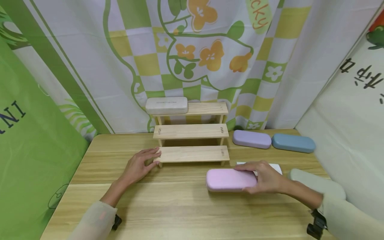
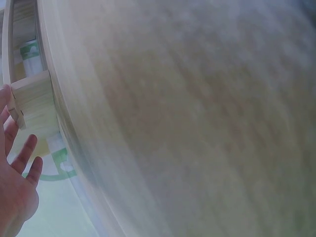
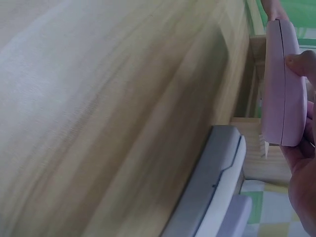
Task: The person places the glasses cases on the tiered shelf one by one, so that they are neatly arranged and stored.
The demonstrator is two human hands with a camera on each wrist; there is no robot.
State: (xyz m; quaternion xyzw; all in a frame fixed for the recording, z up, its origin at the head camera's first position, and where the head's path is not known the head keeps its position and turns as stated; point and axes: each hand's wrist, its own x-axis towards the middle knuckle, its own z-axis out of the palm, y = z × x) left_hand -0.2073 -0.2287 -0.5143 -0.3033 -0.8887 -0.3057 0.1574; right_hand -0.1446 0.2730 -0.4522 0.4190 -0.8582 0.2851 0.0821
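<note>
In the head view my right hand (image 1: 268, 178) grips a pink glasses case (image 1: 229, 180) by its right end, thumb on the near side and fingers on the far side. The right wrist view shows the same case raised above the table, its lid seam closed. My left hand (image 1: 139, 165) touches the left end of the lowest step on a three-step wooden stand (image 1: 192, 154), its fingers extended. In the left wrist view fingertips of the left hand (image 2: 19, 182) meet that step's end. On the top step, at the left, lies an off-white glasses case (image 1: 166, 105).
Right of the stand lie a lilac case (image 1: 252, 139) and a blue case (image 1: 293, 143). A white-and-grey case (image 3: 210, 182) is partly hidden behind my right hand in the head view. A pale green case (image 1: 318, 183) lies beside my right forearm. Curtains surround the wooden table (image 1: 168, 210).
</note>
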